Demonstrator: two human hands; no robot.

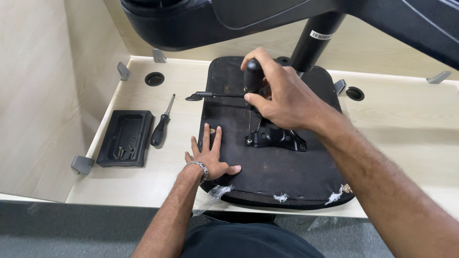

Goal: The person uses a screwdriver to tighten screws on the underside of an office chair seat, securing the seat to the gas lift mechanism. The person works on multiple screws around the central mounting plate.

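Note:
An upturned black chair seat (282, 169) lies on the light wooden desk (392, 124). A black metal mechanism plate (275, 136) is on its underside, with a lever (210, 95) sticking out to the left. My right hand (279, 93) grips the black handle of a screwdriver (252, 76), held upright with its tip at a corner of the plate. My left hand (210, 155) lies flat with fingers spread on the seat's left edge, a metal bracelet on the wrist.
A second screwdriver (160, 126) lies on the desk left of the seat, beside a black plastic tray (125, 138) holding a few screws. Desk partition walls rise at left and behind. A chair backrest and gas cylinder (315, 40) hang overhead.

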